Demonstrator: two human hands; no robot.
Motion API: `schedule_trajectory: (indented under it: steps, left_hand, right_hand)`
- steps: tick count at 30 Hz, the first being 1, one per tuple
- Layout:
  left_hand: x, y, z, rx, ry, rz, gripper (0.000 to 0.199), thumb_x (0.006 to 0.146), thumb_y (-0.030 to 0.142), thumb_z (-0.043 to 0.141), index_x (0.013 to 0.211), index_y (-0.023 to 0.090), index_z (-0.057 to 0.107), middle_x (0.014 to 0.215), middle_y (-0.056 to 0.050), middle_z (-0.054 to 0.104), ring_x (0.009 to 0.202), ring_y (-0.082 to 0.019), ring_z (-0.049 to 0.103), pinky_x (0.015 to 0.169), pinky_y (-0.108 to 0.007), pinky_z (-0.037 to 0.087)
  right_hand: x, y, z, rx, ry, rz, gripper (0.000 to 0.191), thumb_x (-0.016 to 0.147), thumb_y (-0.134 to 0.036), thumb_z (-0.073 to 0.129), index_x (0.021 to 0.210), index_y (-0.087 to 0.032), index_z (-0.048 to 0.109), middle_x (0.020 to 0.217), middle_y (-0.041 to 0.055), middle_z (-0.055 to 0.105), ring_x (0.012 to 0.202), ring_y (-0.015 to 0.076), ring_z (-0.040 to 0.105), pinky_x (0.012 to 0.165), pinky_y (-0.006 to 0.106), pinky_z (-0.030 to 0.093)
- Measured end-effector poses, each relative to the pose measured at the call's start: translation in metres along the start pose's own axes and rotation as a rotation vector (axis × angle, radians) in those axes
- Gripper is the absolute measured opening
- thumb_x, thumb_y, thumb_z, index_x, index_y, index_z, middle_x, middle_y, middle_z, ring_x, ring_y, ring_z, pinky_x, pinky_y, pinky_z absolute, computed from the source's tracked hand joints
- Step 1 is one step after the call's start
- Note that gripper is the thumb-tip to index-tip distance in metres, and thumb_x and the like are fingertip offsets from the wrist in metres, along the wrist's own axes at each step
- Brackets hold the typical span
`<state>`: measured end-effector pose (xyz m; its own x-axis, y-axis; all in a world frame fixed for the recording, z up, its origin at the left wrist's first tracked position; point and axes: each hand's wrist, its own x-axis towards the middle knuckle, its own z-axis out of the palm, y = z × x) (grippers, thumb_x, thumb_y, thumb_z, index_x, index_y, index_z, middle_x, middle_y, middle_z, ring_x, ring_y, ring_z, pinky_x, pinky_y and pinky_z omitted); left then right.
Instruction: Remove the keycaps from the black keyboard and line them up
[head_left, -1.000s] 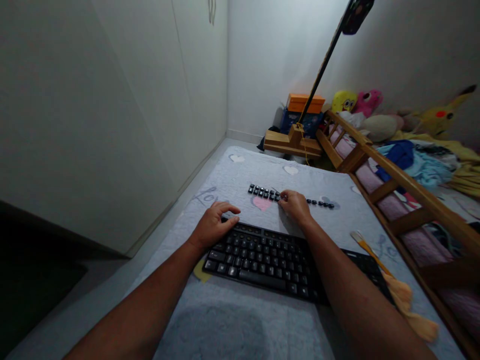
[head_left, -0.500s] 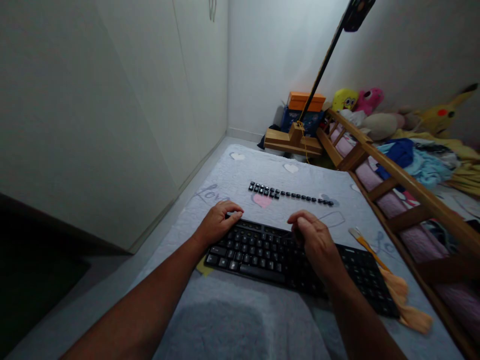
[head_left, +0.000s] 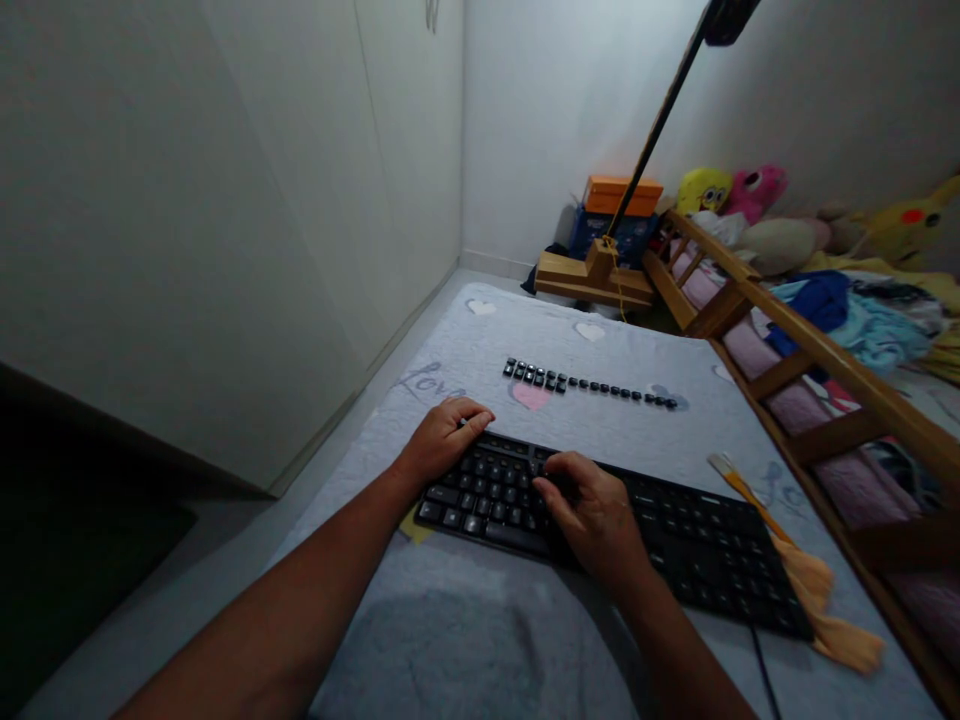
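A black keyboard [head_left: 679, 520] lies at a slant on the bedspread. My left hand [head_left: 450, 437] grips its far left corner, thumb along the top edge and fingers curled over. Over the middle of the keys is my right hand [head_left: 596, 505], its thumb and index finger bent together close to the upper row; whatever sits between them is too dark to see. Beyond the keyboard, loose black keycaps [head_left: 540, 377] are laid out in a line, doubled up at the left end.
To the right lie a brush with an orange handle [head_left: 742, 488] and an orange cloth [head_left: 847, 640]. Something yellow [head_left: 416, 528] pokes out under the keyboard's left end. A cable [head_left: 763, 665] runs toward me. A wooden rail [head_left: 832, 370] borders the right side.
My right hand has moved left along the keyboard and its thumb now sits nearer the upper keys. My left hand keeps its hold on the corner. The view has shifted slightly.
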<state>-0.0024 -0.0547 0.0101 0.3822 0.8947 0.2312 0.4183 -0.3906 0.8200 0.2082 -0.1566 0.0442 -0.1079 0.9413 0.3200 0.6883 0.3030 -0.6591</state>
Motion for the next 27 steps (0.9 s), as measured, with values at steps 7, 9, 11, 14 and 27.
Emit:
schedule_trajectory:
  steps: [7, 9, 11, 14, 27]
  left_hand:
    - [0.0004, 0.0015, -0.0007, -0.004, 0.002, -0.001, 0.032, 0.09, 0.039, 0.048, 0.092, 0.017, 0.071, 0.093, -0.005, 0.071, 0.093, -0.021, 0.062, 0.09, -0.037, 0.045]
    - [0.0006, 0.0013, -0.0006, -0.003, -0.002, -0.001, 0.032, 0.091, 0.039, 0.047, 0.092, 0.017, 0.071, 0.092, -0.005, 0.071, 0.093, -0.021, 0.062, 0.09, -0.037, 0.045]
    - [0.0006, 0.0005, -0.0002, 0.001, -0.005, -0.001, 0.033, 0.091, 0.04, 0.047, 0.093, 0.017, 0.071, 0.093, -0.005, 0.071, 0.093, -0.021, 0.062, 0.09, -0.037, 0.045]
    - [0.0005, -0.0006, 0.0004, 0.004, -0.008, 0.0, 0.032, 0.091, 0.04, 0.047, 0.093, 0.018, 0.071, 0.093, -0.005, 0.07, 0.094, -0.021, 0.062, 0.089, -0.036, 0.046]
    - [0.0004, 0.0026, -0.0006, 0.026, -0.011, 0.003, 0.031, 0.09, 0.038, 0.047, 0.09, 0.018, 0.071, 0.09, -0.004, 0.071, 0.091, -0.02, 0.062, 0.086, -0.035, 0.047]
  right_hand:
    - [-0.0033, 0.0013, 0.0037, -0.029, -0.035, -0.048, 0.008, 0.086, -0.017, 0.054, 0.081, -0.02, 0.059, 0.077, 0.0019, 0.063, 0.071, 0.0145, 0.06, 0.066, 0.023, 0.044]
    - [-0.0049, 0.0007, 0.0033, -0.039, -0.05, -0.062, 0.011, 0.087, -0.015, 0.052, 0.079, -0.02, 0.058, 0.077, 0.0014, 0.061, 0.071, 0.014, 0.058, 0.066, 0.023, 0.043]
    - [-0.0064, 0.0007, 0.0034, -0.039, -0.039, -0.064, 0.012, 0.087, -0.015, 0.05, 0.079, -0.02, 0.058, 0.076, 0.0013, 0.059, 0.07, 0.0139, 0.057, 0.066, 0.024, 0.042]
    - [-0.008, 0.0024, 0.0038, -0.045, 0.026, -0.044, 0.011, 0.088, -0.015, 0.05, 0.08, -0.019, 0.057, 0.075, 0.0015, 0.059, 0.07, 0.0142, 0.057, 0.066, 0.024, 0.042]
    - [-0.0072, 0.0101, 0.0036, -0.042, 0.053, -0.061, 0.003, 0.084, -0.018, 0.056, 0.083, -0.019, 0.059, 0.076, 0.0009, 0.062, 0.069, 0.0136, 0.06, 0.065, 0.023, 0.046]
